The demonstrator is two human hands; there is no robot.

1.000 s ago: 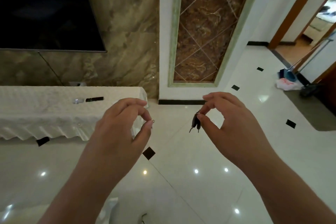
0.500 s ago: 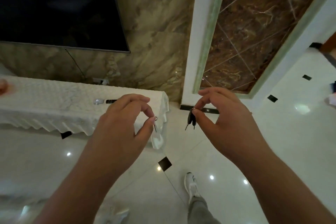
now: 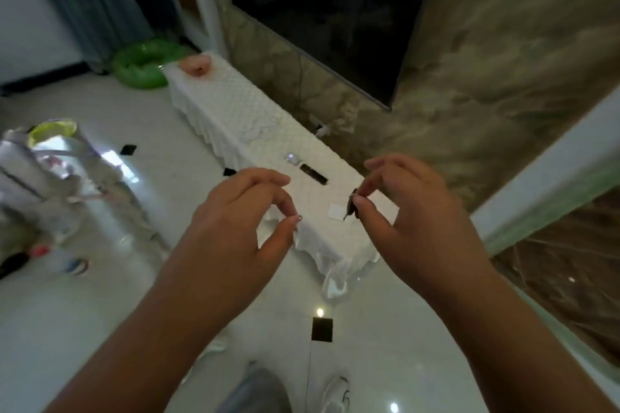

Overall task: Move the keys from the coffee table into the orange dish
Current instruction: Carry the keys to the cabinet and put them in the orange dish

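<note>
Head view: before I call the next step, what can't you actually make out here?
- Left hand: a small metal ring shows at the pinch; whatever hangs from it is hidden by the fingers.
- Right hand: dark keys, number unclear, half covered by the thumb.
- Orange dish: far off on the white-covered cabinet and blurred; contents unreadable.
- Small items on the cabinet by the hands: too small to identify.

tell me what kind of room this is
Probably a home living room: a large dark TV is mounted on a marble-look wall above a long low cabinet draped in white cloth, with glossy white floor tiles underfoot.
</note>
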